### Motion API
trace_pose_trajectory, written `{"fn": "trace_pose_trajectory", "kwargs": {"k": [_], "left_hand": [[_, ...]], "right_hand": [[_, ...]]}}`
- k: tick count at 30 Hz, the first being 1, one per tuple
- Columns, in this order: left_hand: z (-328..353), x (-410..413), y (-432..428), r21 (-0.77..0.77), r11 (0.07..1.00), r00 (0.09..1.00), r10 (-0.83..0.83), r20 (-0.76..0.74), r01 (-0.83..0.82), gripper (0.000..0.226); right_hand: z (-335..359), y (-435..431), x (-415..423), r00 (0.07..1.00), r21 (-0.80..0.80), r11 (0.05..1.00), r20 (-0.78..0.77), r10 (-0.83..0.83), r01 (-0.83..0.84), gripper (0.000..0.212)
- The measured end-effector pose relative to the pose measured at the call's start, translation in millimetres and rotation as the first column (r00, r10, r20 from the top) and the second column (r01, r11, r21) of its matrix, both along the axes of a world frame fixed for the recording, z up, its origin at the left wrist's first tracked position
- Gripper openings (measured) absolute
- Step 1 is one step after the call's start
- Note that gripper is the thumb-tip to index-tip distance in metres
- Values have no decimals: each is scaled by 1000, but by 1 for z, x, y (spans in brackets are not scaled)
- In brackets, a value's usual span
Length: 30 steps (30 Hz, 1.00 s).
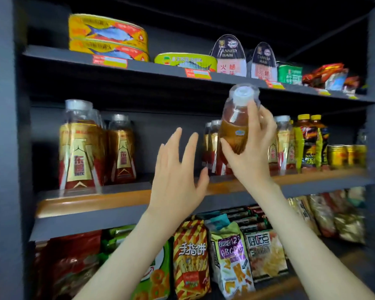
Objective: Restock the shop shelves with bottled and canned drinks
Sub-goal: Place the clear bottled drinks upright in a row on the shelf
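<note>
R hand [252,152] grips the amber bottle [234,126], tilted, up in front of the mid shelf [91,203] row, L hand [178,169] spread & empty; risk: going in it could clip the shelved bottles [213,148] behind & topple them.

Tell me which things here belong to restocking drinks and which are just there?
Job: amber bottle, right hand holding it, open left hand, matching bottles on middle shelf.
Just there: fish tins, ham tins, snack bags below.
</note>
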State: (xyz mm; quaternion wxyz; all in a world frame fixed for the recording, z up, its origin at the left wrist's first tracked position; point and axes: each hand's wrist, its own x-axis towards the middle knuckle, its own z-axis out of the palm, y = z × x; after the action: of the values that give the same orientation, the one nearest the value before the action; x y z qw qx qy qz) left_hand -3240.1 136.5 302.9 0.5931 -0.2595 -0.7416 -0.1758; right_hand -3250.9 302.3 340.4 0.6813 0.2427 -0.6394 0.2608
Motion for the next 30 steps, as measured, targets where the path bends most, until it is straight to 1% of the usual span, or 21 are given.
{"fn": "trace_pose_trajectory", "kwargs": {"k": [2,3,4,6,8,10,11,13,14,16,18,20,21,22,24,26,27,29,30], "left_hand": [[-1,17,-3,16,987,986,-161,43,161,73],[-3,27,-4,20,968,965,-249,81,248,79],[-7,37,-6,26,939,931,-344,121,343,84],[-22,58,-13,51,860,838,-507,199,508,95],[-48,78,-25,115,818,763,-570,304,564,107],[-82,92,-39,186,825,719,-559,413,534,116],[-101,97,-46,208,837,702,-539,466,505,118],[-137,106,-59,252,866,653,-493,575,432,113],[-153,111,-64,298,878,621,-476,622,374,109],[-183,122,-75,397,878,550,-477,686,267,106],[-207,135,-85,444,866,465,-498,732,230,109],[-224,146,-94,479,850,360,-527,770,218,110],[-231,150,-98,516,828,298,-560,773,218,109],[-236,154,-101,562,799,234,-600,765,212,106],[-246,162,-108,685,714,110,-699,706,143,97],[-255,170,-113,759,651,49,-759,650,23,88],[-258,175,-114,775,630,33,-774,632,-44,84],[-261,184,-113,813,557,37,-821,570,-169,75],[-259,188,-111,819,535,41,-832,554,-205,72]], "right_hand": [[-2,-17,31,996,-6,1000,-90,18,-19,95],[-7,-24,47,994,10,999,-97,44,-44,94],[-15,-31,63,993,23,996,-69,93,-91,96],[-41,-44,90,970,50,970,69,235,-238,105],[-78,-56,109,903,66,921,238,358,-383,111],[-116,-66,118,796,-14,872,401,453,-489,111],[-133,-70,120,740,-57,856,476,476,-514,110],[-161,-72,120,623,-92,828,614,485,-554,99],[-172,-71,118,542,-111,800,680,494,-590,89],[-190,-72,115,341,-200,727,781,523,-656,70],[-203,-80,115,103,-400,634,789,606,-662,59],[-215,-91,113,-109,-583,530,730,675,-616,50],[-221,-98,112,-180,-629,493,708,683,-601,43],[-229,-105,109,-230,-664,475,691,686,-578,37],[-246,-117,108,-319,-739,461,645,694,-491,33],[-260,-127,109,-399,-787,486,614,681,-380,32],[-265,-132,110,-437,-790,512,613,658,-336,32],[-273,-141,111,-509,-778,578,611,606,-246,36],[-277,-143,111,-528,-746,628,634,565,-223,35]]}}
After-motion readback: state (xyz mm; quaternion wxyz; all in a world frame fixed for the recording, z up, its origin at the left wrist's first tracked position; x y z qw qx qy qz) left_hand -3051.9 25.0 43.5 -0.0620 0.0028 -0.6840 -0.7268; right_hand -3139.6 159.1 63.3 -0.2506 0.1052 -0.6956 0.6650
